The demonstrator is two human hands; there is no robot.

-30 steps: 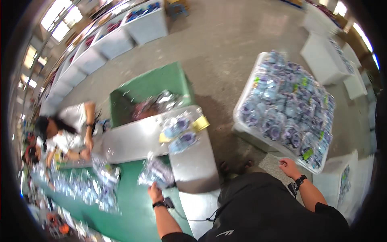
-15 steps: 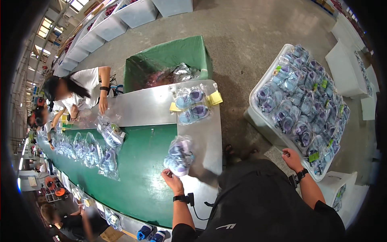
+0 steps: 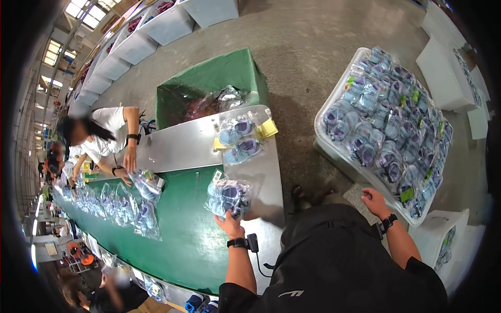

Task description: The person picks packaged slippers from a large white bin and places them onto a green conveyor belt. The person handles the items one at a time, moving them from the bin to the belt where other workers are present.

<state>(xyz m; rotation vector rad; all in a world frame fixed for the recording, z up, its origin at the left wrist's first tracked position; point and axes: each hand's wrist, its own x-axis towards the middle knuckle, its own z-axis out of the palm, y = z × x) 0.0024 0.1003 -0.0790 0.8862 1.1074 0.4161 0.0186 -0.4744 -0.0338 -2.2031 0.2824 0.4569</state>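
Note:
A clear bag with a pair of light blue and purple children's shoes [image 3: 228,196] lies across the edge of the green belt and the metal table. My left hand [image 3: 229,225] grips its near end, thumb on top of the plastic. Farther up the metal table sits an unbagged pair of similar shoes [image 3: 241,142] with tags and yellow paper beside it. On the right, my right hand [image 3: 374,202] hangs beside a white bin [image 3: 322,136], its fingers curled and nothing seen in them. That bin is heaped with bagged shoes [image 3: 386,120].
More bagged shoes [image 3: 122,207] line the green belt [image 3: 182,245] on the left. Across the table a co-worker [image 3: 107,133] handles a bag. Behind the table stands a green bin [image 3: 209,70] holding plastic. White bins [image 3: 449,73] stand at the far right.
The bagged shoes under my left hand have tipped from leaning up to lying flatter, with their openings upward. The co-worker's hands have come down to a bag on the belt.

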